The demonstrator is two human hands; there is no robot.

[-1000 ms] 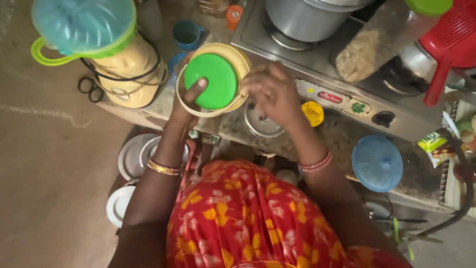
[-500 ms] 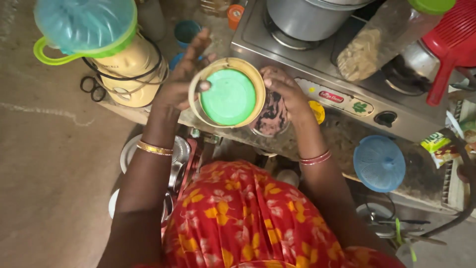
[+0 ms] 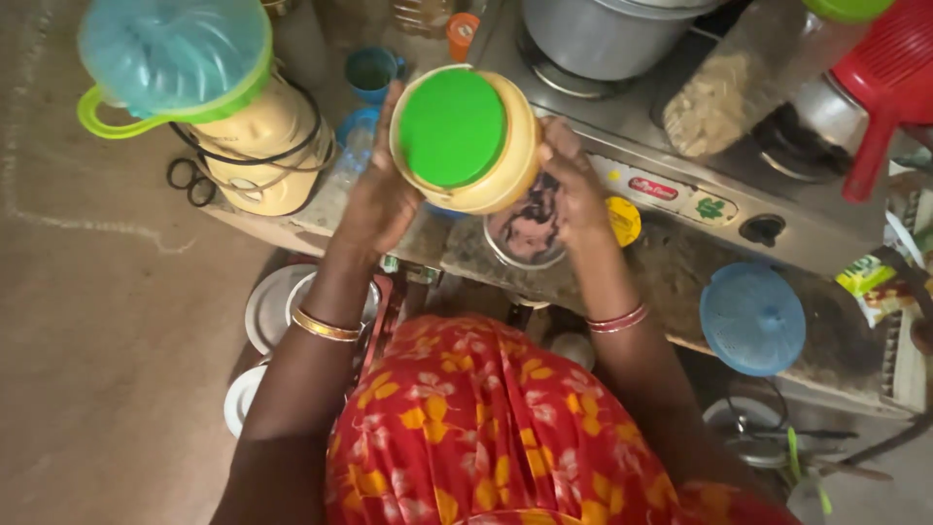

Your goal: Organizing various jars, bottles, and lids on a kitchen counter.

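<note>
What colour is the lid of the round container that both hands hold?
The lid is bright green, on a pale yellow container; the head view shows it.

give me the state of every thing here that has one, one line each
yellow container: green lid on, tilted, held above the counter
left hand: gripping the container's side
right hand: gripping its other side
steel bowl: open, dark contents, on the counter
blender jar: lid on, seated on its base
blue lid: lying flat on the counter

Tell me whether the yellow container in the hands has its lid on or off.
On. The green lid sits flush in the mouth of the yellow container, which the left hand and right hand hold tipped toward the camera.
</note>
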